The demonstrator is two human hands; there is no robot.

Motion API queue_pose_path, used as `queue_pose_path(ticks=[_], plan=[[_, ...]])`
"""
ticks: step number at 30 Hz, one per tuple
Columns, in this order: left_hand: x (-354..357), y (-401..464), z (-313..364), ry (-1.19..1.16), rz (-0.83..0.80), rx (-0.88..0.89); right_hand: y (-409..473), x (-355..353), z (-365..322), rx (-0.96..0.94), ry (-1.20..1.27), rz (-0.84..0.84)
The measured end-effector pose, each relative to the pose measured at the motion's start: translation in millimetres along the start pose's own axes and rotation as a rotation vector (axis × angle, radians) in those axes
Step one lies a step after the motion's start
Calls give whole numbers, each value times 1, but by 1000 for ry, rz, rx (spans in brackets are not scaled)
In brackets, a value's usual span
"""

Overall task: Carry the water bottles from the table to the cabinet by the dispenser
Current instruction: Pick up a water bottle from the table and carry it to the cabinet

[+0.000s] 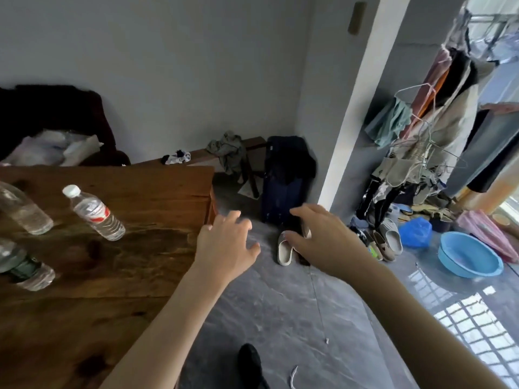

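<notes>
Above the grey floor (280,318), right of the wooden table (126,276), both arms reach forward; the left hand (224,242) and right hand (323,237) hang palm-down, fingers spread, holding nothing. Three water bottles (94,213) stand on the table's left side.

Both hands, left hand (226,242) and right hand (323,237), hover empty beside the table (134,248) bearing three bottles (94,212).

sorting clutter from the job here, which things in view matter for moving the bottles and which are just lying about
Job: red-label water bottle; clear bottle; green-label bottle; wooden table.
Lying about: blue basin; dark suitcase; slippers; hanging clothes.
</notes>
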State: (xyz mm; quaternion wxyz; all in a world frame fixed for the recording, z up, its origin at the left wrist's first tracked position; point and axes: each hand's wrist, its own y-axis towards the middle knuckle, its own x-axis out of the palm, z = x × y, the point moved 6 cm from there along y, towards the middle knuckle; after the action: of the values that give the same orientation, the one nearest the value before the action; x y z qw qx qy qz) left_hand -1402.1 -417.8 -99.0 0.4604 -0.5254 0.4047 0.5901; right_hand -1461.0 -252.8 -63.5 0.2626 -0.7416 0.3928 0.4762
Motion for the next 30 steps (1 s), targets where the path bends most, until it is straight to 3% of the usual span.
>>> queue_pose_path(ticks=[13,26,30], plan=[[6,156,-137,-82,-31,-243,239,12,-73,-207,-12,-100],[45,136,-256,-197,-145,-672,332,124,-203,-577,8,-415],[59,130,-281,-241,-116,-767,349,170,-238,-748,-17,-523]])
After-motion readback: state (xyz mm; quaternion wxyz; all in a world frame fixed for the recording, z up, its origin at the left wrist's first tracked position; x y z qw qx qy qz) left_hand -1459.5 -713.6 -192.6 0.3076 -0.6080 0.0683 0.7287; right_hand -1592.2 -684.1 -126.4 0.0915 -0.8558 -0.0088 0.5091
